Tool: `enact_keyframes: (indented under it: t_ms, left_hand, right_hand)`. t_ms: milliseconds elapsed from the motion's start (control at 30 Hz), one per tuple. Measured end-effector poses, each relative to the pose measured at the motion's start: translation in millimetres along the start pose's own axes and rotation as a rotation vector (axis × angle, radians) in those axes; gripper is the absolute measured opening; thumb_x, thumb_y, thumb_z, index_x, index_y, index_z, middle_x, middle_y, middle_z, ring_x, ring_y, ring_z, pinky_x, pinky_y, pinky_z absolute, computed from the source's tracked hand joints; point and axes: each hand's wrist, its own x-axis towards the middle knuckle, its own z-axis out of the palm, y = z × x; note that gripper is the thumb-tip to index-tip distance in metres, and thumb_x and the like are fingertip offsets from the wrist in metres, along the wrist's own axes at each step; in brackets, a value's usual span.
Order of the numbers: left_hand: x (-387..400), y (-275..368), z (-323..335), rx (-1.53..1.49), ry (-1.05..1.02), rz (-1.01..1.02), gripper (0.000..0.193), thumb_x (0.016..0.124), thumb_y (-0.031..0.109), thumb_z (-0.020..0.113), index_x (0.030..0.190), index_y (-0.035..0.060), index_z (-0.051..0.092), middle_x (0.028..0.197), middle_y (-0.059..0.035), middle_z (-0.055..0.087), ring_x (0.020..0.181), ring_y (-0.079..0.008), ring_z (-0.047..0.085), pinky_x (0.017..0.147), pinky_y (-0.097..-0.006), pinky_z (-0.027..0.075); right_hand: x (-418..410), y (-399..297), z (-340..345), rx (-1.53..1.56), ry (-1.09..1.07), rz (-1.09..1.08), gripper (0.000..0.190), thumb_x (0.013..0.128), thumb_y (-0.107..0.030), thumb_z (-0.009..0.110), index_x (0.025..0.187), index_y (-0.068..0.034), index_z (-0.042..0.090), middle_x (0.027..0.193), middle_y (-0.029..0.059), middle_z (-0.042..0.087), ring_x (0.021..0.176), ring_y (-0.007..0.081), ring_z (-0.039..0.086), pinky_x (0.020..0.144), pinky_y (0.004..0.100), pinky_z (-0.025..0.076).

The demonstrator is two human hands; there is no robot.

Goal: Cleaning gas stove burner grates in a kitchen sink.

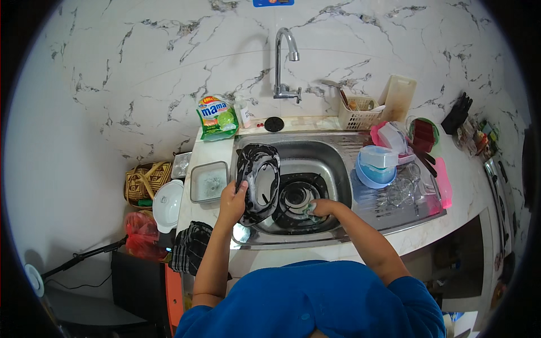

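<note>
My left hand (233,203) grips the left edge of a black, foam-covered ring-shaped part (250,169), perhaps a stove tray. The part is tilted up over the left side of the steel sink (341,169), and a wide hole shows in its middle. My right hand (327,207) is closed around a green, sudsy scrubber (311,212). That hand is low in the basin, over a second black part (291,227) with round rings at its centre. My fingertips on that side are partly hidden by the scrubber and foam.
A tub of soapy water (209,181) stands left of the sink, below a dish-soap pouch (217,118). Behind the basin rises a chrome tap (278,63). Blue bowls (374,173), glasses (401,190) and a utensil basket (359,112) occupy the right side.
</note>
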Motion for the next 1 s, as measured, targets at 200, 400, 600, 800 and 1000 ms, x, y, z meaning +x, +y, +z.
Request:
enact_keyframes:
  t_ms: [200, 400, 600, 800, 1000]
  left_hand:
    - [5.1, 6.3, -5.8, 0.279, -0.004, 0.077, 0.030, 0.084, 0.024, 0.047, 0.082, -0.0050, 0.053, 0.068, -0.0190, 0.055, 0.063, -0.0280, 0.053, 0.059, -0.0353, 0.040]
    - [11.4, 8.7, 6.3, 0.581, -0.024, 0.190, 0.030, 0.084, 0.025, 0.046, 0.089, -0.0040, 0.053, 0.078, -0.0234, 0.056, 0.072, -0.0403, 0.053, 0.062, -0.0434, 0.040]
    - [19.8, 7.4, 28.6, 0.748, -0.100, 0.360, 0.016, 0.080, 0.018, 0.051, 0.079, 0.0024, 0.050, 0.071, -0.0162, 0.054, 0.065, -0.0354, 0.053, 0.056, -0.0434, 0.041]
    - [26.7, -0.3, 44.9, 0.787, -0.217, 0.405, 0.015, 0.081, 0.019, 0.049, 0.078, 0.0037, 0.049, 0.074, -0.0157, 0.054, 0.066, -0.0361, 0.053, 0.057, -0.0450, 0.040]
    - [29.4, -8.6, 57.1, 0.894, -0.296, 0.460, 0.008, 0.073, 0.010, 0.049, 0.080, 0.0054, 0.051, 0.074, -0.0135, 0.056, 0.066, -0.0317, 0.057, 0.057, -0.0420, 0.044]
  right_hand:
    - [-47.0, -39.2, -54.6, -0.125, 0.250, -0.203, 0.027, 0.073, -0.031, 0.053, 0.089, -0.011, 0.059, 0.089, 0.0156, 0.060, 0.084, 0.0324, 0.057, 0.071, 0.0399, 0.045]
    - [-84.6, -68.7, -99.1, -0.338, 0.281, -0.122, 0.022, 0.069, -0.025, 0.053, 0.086, -0.012, 0.060, 0.085, 0.0134, 0.061, 0.081, 0.0316, 0.058, 0.069, 0.0393, 0.046]
    - [-106.9, -71.0, -117.1, -0.430, 0.263, -0.065, 0.026, 0.064, -0.018, 0.054, 0.088, -0.012, 0.062, 0.088, 0.0130, 0.062, 0.084, 0.0299, 0.059, 0.069, 0.0384, 0.047]
    - [-124.2, -91.0, -130.2, -0.608, 0.202, 0.006, 0.033, 0.061, -0.016, 0.056, 0.093, -0.015, 0.062, 0.090, 0.0101, 0.062, 0.085, 0.0262, 0.060, 0.070, 0.0360, 0.047]
    - [-129.0, -102.1, -136.6, -0.750, 0.155, 0.040, 0.036, 0.061, -0.015, 0.057, 0.096, -0.016, 0.062, 0.090, 0.0087, 0.063, 0.084, 0.0249, 0.060, 0.069, 0.0352, 0.047]
